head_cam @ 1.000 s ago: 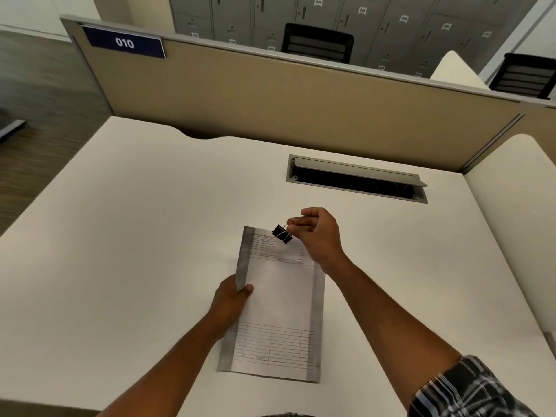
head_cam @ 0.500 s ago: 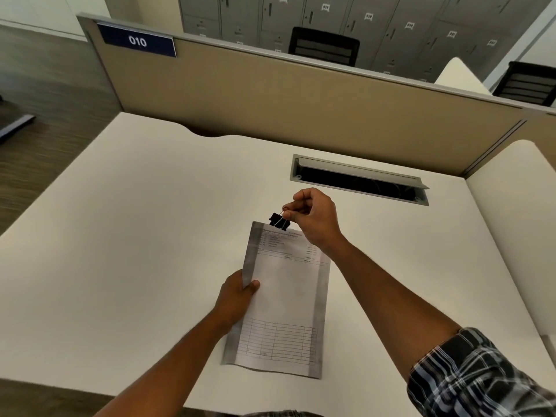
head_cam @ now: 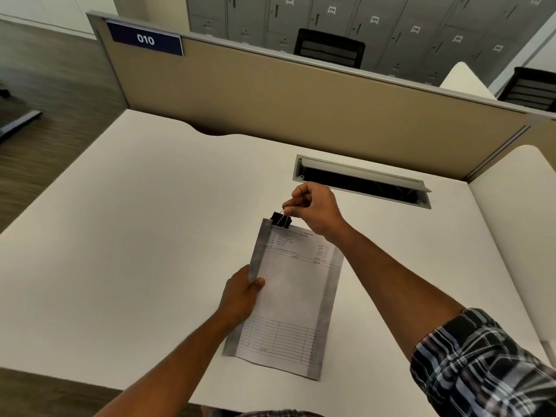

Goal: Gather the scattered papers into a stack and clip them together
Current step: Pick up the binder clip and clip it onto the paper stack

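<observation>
A stack of printed papers [head_cam: 293, 296] with grey side margins is held a little above the white desk [head_cam: 135, 251]. My left hand [head_cam: 240, 296] grips the stack's left edge, thumb on top. A black binder clip [head_cam: 280, 219] sits at the top edge of the stack, near its left corner. My right hand [head_cam: 316, 210] pinches the clip's wire handle between thumb and fingers. Whether the clip's jaws bite the paper I cannot tell.
An open cable tray [head_cam: 361, 182] is set into the desk just behind my right hand. A beige partition [head_cam: 301, 109] with a "010" label [head_cam: 145, 39] bounds the far side. Another white desk [head_cam: 517, 236] adjoins on the right.
The clip has gone from hanging just off the top edge to sitting on the stack's top edge. Both hands with the papers have shifted slightly away from me.
</observation>
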The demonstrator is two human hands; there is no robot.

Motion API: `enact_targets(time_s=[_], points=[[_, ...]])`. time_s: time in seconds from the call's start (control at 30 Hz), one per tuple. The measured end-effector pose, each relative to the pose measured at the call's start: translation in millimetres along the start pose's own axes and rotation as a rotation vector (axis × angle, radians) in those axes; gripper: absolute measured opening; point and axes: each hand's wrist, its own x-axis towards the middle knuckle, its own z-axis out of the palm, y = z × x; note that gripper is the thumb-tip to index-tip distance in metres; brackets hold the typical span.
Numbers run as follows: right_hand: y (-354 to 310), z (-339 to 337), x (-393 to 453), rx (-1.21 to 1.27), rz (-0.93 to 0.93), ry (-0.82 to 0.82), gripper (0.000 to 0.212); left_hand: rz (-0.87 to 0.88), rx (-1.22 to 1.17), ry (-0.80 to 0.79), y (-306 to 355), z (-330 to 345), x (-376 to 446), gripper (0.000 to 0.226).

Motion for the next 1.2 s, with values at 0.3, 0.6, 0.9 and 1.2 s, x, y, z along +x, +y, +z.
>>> enact_targets(time_s=[0.3, 0.6, 0.9, 1.2], points=[[-7.0, -1.8, -1.9, 0.031, 0.005, -0.138, 0.029, 0.076, 0.047, 0.016, 2.1, 2.0, -0.3, 0.017], [-10.1, -0.1, -0.5, 0.037, 0.016, -0.161, 0.027, 0.090, 0.044, 0.006, 0.4, 3.2, 0.6, 0.019], [-10.3, 1.8, 1.2, 0.008, 0.012, -0.171, 0.025, 0.083, 0.029, 0.001, -1.4, 3.9, 2.4, 0.018], [-7.3, 3.6, 4.4, -0.022, 0.007, -0.178, 0.026, 0.071, 0.012, -0.005, -1.6, 6.1, 1.8, 0.019]])
